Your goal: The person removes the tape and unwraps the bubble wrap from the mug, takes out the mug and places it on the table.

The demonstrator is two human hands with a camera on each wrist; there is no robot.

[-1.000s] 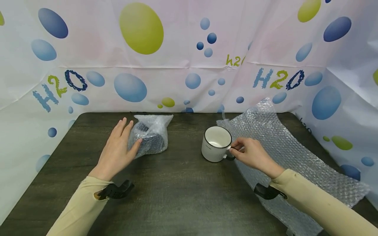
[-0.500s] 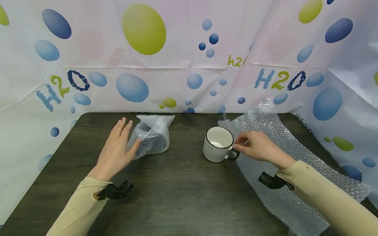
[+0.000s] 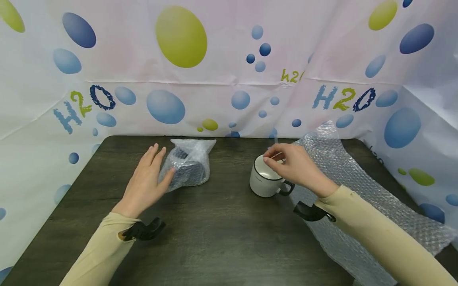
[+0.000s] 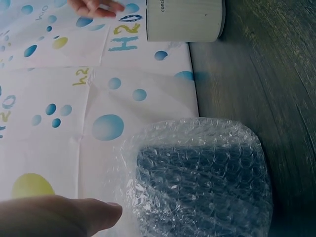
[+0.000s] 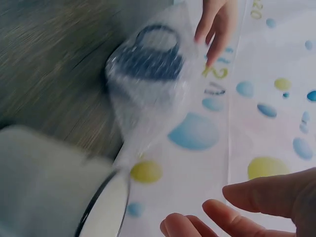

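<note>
My left hand has its fingers straight beside a bubble-wrapped package. The thumb lies near the wrap; I cannot tell if it touches. Something dark blue shows through the package in the left wrist view, and a dark loop-shaped part is visible in the right wrist view. To the right stands a white mug, upright, with a black rim and black handle. Over its rim hovers my right hand, fingers loosely bent, thumb apart from them, holding nothing. It hides part of the mug's opening.
A large sheet of bubble wrap spreads across the right side, partly under my right forearm. The dark wooden table ends at a white backdrop printed with coloured ovals. A black strap mount sits on each wrist.
My right hand has let go of the mug's handle and moved up and left over the rim. The left hand stays by the package. The head view has shifted slightly.
</note>
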